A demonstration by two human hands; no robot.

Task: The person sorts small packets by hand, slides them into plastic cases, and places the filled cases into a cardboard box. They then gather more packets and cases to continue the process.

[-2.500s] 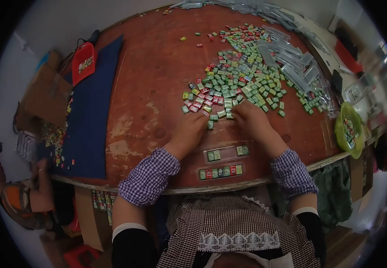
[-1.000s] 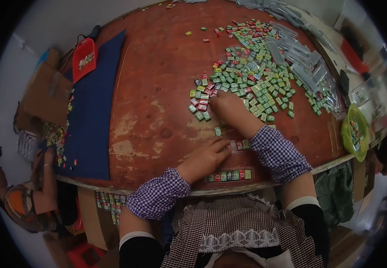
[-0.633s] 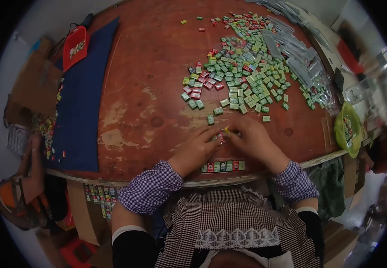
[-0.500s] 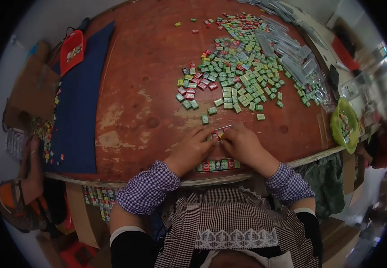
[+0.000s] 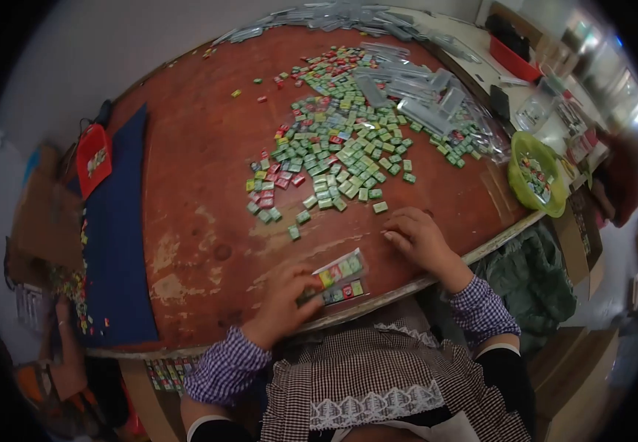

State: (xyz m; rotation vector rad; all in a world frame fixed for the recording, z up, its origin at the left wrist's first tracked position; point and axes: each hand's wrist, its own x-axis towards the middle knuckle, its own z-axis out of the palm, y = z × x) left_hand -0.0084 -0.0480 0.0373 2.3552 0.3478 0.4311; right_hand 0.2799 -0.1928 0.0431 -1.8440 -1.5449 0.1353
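My left hand (image 5: 283,303) is closed on the left end of a clear pack of small coloured boxes (image 5: 339,269), near the table's front edge. A second row of small boxes (image 5: 345,292) lies just in front of that pack, its left end covered by my fingers. My right hand (image 5: 416,237) is apart from both, over the table to the right, with its fingers loosely bent and spread and nothing visible in them. One green box (image 5: 380,207) lies just beyond its fingertips. Farther back spreads a pile of green and red boxes (image 5: 348,158).
Clear plastic trays (image 5: 426,88) lie at the back right of the red-brown table (image 5: 193,147). A yellow-green basket (image 5: 519,177) stands at the right edge. At left are a blue cloth (image 5: 116,250), a red scoop-like tray (image 5: 85,173) and another person's arm (image 5: 68,342).
The view has shifted. My hands, together at the pack before, are now apart: my right hand has let go and moved right, while my left hand holds the pack's left end.
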